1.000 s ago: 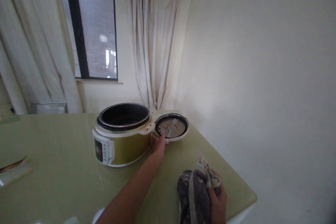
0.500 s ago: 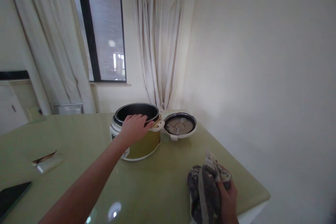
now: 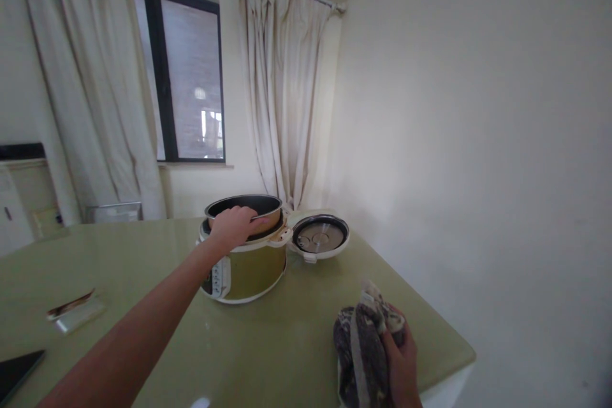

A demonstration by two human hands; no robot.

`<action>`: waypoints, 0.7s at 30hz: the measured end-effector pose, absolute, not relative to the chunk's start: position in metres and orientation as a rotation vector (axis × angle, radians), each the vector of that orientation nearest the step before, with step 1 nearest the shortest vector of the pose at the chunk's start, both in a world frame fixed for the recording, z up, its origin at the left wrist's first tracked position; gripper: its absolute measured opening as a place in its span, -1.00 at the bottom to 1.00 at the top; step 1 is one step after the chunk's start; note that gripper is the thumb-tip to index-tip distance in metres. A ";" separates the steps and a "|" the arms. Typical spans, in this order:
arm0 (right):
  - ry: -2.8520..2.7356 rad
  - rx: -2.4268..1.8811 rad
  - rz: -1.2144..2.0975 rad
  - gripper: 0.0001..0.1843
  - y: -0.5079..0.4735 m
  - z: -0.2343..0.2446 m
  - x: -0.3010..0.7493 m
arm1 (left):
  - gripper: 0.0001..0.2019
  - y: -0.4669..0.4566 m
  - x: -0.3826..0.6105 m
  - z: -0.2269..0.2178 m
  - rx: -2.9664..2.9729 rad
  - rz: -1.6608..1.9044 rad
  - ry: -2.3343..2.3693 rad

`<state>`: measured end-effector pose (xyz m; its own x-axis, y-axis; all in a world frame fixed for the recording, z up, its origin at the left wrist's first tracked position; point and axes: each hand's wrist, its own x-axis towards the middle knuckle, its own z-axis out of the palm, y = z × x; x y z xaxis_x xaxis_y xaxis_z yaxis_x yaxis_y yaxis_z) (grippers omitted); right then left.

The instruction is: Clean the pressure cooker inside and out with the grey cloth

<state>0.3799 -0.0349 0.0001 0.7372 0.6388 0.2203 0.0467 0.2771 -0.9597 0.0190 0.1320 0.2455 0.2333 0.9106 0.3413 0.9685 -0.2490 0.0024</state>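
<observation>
My left hand (image 3: 234,227) grips the near rim of a dark inner pot (image 3: 262,205), fingers over the edge and hidden inside. The pot stands partly raised out of the rice cooker (image 3: 261,269), which has a green-gold body, a white base and a control panel facing me. Beside the cooker on the right lies its round lid (image 3: 321,237), inner metal side up. Bunched in my right hand (image 3: 402,357) is a dark patterned cloth (image 3: 367,344) with a pale stripe, held above the table's near right part.
The green glossy table (image 3: 287,357) ends at a rounded corner on the right, close to a white wall (image 3: 454,140). On the left lie a small clear packet (image 3: 79,315) and a dark flat object (image 3: 19,373). Curtains (image 3: 282,89) hang behind.
My left hand has lifted the inner pot, so its rim now rises above the cooker. My right hand still holds the cloth. The view has tilted slightly up and shifted right.
</observation>
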 end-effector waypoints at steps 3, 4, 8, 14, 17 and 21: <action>-0.647 -1.241 0.430 -0.20 -0.034 -0.003 0.381 | -0.38 0.135 0.017 0.262 -2.146 -0.535 -1.752; -0.640 -1.240 0.427 -0.20 -0.034 -0.003 0.381 | -0.39 0.134 0.016 0.268 -2.068 -0.629 -1.779; -0.626 -1.245 0.441 -0.18 -0.035 -0.004 0.382 | -0.42 0.111 0.009 0.293 -1.663 -1.185 -1.803; -0.621 -1.257 0.456 -0.15 -0.038 -0.004 0.380 | -0.53 0.031 0.011 0.310 -1.828 -1.552 -0.864; -0.612 -1.267 0.430 -0.18 -0.038 -0.003 0.380 | -0.59 -0.007 0.027 0.300 -2.029 -1.453 -0.503; -0.576 -1.251 0.390 -0.20 -0.038 0.003 0.377 | -0.62 -0.041 0.053 0.264 -2.130 -1.337 -0.309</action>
<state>0.3774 -0.0377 0.0030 0.7965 0.5729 0.1933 0.0326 0.2786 -0.9599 0.0531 -0.0413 0.2638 0.4660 -0.1144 0.8773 0.4880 -0.7939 -0.3628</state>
